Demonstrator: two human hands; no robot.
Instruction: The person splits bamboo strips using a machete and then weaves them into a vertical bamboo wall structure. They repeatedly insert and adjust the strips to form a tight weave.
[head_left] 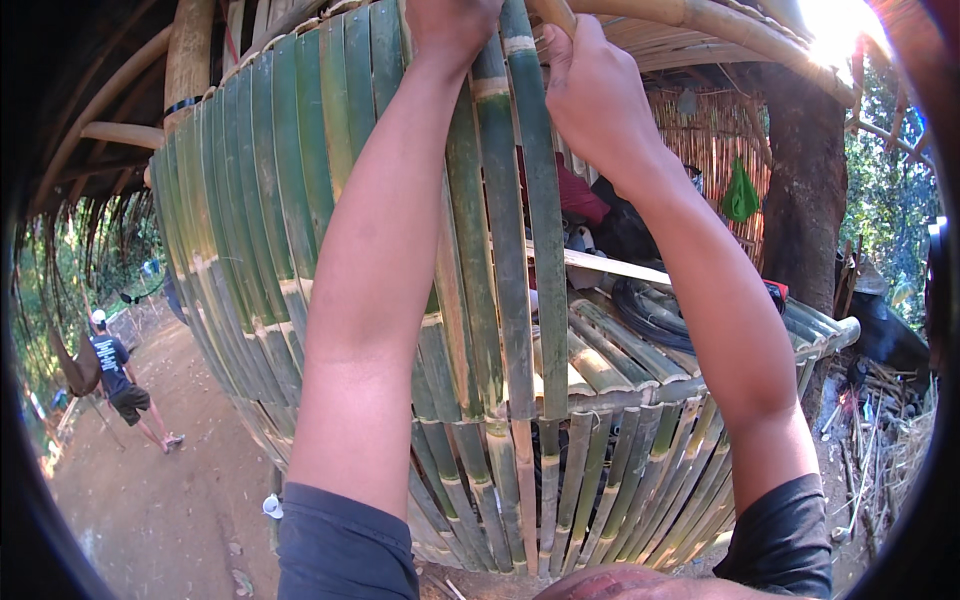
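Note:
Both my arms reach up across a wall of upright green bamboo slats (290, 150). My left hand (455, 22) is at the top edge of the view, against the upper ends of the slats, and its fingers are out of sight. Just right of it stands a slat (537, 200) at the open end of the row. My right hand (600, 95) is closed around a tan wooden stick (556, 14) that slants up out of view. Whatever is on the stick's far end is hidden.
Right of the slats, an opening shows a bamboo-slat platform (610, 350) with a coil of black cable (650, 315) and a pale strip (610, 264). A green bag (740, 190) hangs by a thick dark post (805, 180). A person (125, 375) walks on the dirt ground at left.

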